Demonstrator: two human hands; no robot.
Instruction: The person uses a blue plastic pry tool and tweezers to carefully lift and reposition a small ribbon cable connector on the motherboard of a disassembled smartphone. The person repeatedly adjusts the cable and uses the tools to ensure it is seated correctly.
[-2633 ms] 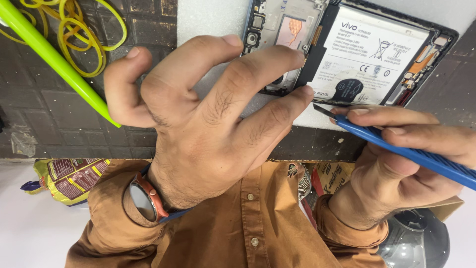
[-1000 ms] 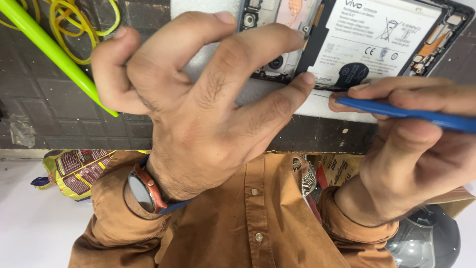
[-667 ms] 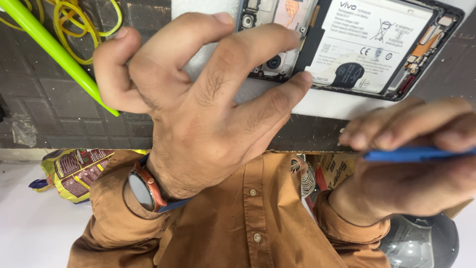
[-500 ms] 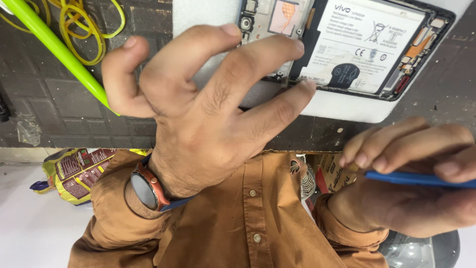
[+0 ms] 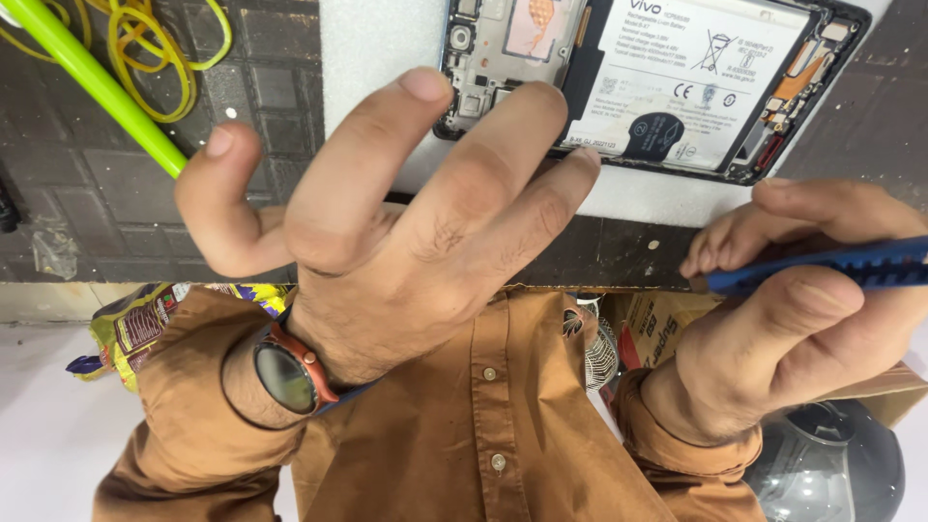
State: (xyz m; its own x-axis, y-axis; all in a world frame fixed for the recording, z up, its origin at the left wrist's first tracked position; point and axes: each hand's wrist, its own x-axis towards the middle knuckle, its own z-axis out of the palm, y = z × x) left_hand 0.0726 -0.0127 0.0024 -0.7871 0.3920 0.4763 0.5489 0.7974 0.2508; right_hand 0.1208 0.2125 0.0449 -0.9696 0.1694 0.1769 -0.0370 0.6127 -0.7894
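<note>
The opened phone lies back-up on a white foam pad at the far edge of the dark work mat, its rear cover already off so the white battery and the board (with its camera module) are bare, while the battery itself appears not yet lifted. The left hand spreads its fingers, fingertips pressing the phone's near edge to steady it. The right hand, held clear of the phone, pinches a blue pry tool between thumb and fingers.
</note>
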